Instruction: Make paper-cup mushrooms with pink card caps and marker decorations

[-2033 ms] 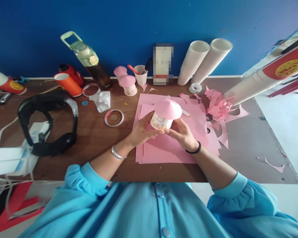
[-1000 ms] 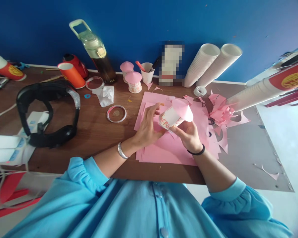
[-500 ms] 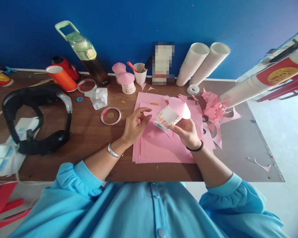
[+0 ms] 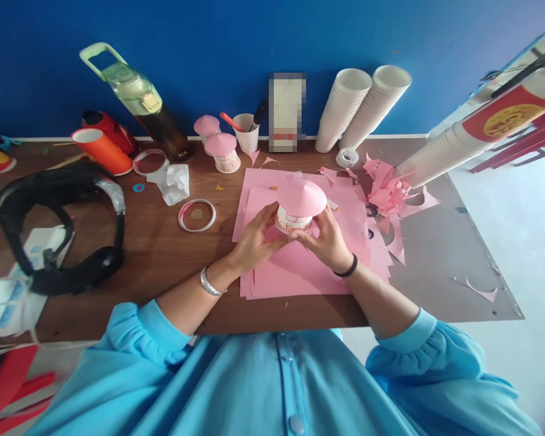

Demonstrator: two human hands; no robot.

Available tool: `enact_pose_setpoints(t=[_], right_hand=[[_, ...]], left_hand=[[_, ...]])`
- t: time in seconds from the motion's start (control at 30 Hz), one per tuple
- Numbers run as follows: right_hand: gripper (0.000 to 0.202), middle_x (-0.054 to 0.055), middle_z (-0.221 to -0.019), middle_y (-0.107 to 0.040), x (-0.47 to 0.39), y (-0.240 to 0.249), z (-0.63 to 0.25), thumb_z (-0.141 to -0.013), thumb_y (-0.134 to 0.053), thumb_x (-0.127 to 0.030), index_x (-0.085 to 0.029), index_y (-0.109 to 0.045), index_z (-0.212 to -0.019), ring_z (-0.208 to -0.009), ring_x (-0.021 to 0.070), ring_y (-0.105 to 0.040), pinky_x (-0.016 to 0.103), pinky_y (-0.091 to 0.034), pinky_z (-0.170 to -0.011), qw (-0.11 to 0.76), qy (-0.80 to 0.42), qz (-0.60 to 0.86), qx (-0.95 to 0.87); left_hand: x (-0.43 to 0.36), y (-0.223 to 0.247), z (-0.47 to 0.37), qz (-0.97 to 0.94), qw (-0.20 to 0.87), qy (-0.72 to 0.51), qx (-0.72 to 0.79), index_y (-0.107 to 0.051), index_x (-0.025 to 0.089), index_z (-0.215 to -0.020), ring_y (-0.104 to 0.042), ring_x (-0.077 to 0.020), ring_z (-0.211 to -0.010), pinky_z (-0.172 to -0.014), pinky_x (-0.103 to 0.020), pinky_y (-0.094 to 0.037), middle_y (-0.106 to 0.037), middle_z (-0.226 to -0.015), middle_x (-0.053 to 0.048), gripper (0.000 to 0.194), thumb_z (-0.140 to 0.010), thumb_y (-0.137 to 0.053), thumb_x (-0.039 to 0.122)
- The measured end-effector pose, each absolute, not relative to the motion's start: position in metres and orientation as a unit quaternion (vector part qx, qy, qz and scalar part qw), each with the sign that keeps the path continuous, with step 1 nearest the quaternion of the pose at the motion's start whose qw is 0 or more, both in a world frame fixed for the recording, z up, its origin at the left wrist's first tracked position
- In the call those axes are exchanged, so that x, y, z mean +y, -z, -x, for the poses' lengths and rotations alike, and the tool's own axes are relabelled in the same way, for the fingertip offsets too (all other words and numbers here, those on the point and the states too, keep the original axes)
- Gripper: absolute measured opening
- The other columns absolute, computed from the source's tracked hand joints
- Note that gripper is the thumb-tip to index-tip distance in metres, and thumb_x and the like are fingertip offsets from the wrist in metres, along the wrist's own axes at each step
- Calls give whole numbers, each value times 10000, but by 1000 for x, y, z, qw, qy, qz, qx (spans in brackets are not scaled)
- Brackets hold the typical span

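Near the frame's centre, the left hand (image 4: 257, 241) rejoins the right hand (image 4: 329, 243), both clasping the paper cup (image 4: 292, 222), now upright and apparently steadier.

Near the back edge of the table (image 4: 154, 254), cup stacks (image 4: 344, 112) are standing behind paper sheets (image 4: 309, 275), over which a paper-cup house (image 4: 301, 200) is hovering.

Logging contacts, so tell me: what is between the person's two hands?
In the head view, a pink-roofed white cup is held between the left hand and the right hand, over pink sheets.
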State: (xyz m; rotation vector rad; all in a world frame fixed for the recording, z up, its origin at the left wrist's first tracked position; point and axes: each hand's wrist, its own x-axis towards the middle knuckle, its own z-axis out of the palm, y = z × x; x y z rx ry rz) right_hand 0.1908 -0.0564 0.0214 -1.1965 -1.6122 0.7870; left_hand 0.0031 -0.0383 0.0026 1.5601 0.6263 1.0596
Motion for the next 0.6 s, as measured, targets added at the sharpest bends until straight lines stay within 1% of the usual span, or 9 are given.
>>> enact_pose_setpoints(t=[0.07,0.13,0.23,0.33,0.4,0.47,0.5,0.53,0.6], right_hand=[[763,149,-1222,-615,-56,-22,-191,-766,-687,-801,-242,-616,-1281,-1180,360,-565,542,-549,-987,465,-327,474,-672],[765,147,-1235,-612,-56,-23,-192,-783,-694,-777,-240,-594,-1319,-1147,339,-572,505,-577,-925,461,-334,462,-680],[731,139,-1275,-603,-56,-23,-193,-808,-720,-719,-255,-570,-1352,-1139,320,-571,475,-585,-890,464,-335,454,-683],[687,129,-1261,-601,-57,-21,-192,-829,-741,-658,-265,-557,-1361,-1127,309,-578,478,-585,-903,476,-312,461,-681],[683,125,-1248,-596,-59,-20,-189,-833,-750,-634,-273,-541,-1374,-1119,306,-584,487,-585,-920,486,-284,471,-679],[707,127,-1251,-586,-61,-19,-185,-834,-748,-635,-280,-516,-1400,-1107,309,-590,500,-585,-931,488,-257,481,-682],[724,132,-1257,-581,-63,-19,-183,-837,-741,-640,-281,-499,-1417,-1100,312,-592,512,-585,-935,484,-247,484,-686],[737,137,-1265,-577,-64,-19,-181,-843,-732,-643,-282,-482,-1435,-1099,318,-594,528,-583,-944,478,-239,487,-690],[753,152,-1280,-568,-65,-19,-178,-855,-720,-639,-282,-458,-1464,-1127,338,-591,565,-571,-978,464,-230,494,-698]], left_hand=[[-36,-3,-2,-633,580,-446,253,-525,235,-1405,-614,-302,-1319,-1139,-490,-507,-611,-1434,-148,646,-846,-814,382],[-35,-5,0,-617,600,-443,249,-522,243,-1392,-613,-298,-1320,-1131,-493,-518,-617,-1434,-135,659,-829,-830,393],[-35,-11,3,-613,616,-430,243,-547,260,-1351,-611,-293,-1322,-1110,-480,-537,-617,-1439,-118,572,-855,-804,380],[-36,-18,4,-622,632,-405,223,-547,291,-1366,-616,-295,-1316,-1066,-471,-567,-622,-1432,-106,490,-921,-716,408],[-37,-21,2,-626,634,-400,217,-518,301,-1404,-612,-315,-1322,-1047,-492,-578,-621,-1428,-112,546,-918,-700,471],[-38,-21,-1,-626,625,-413,219,-502,300,-1417,-610,-335,-1324,-1046,-510,-580,-619,-1422,-119,635,-871,-740,521],[-38,-20,-2,-624,622,-418,223,-510,299,-1407,-611,-340,-1324,-1053,-516,-577,-616,-1423,-118,651,-851,-759,528],[-38,-18,-4,-622,622,-417,229,-528,298,-1388,-608,-342,-1329,-1064,-522,-572,-615,-1421,-116,634,-846,-767,523],[-39,-14,-4,-617,626,-406,249,-568,293,-1342,-597,-339,-1345,-1090,-537,-555,-622,-1403,-106,537,-879,-738,504]])
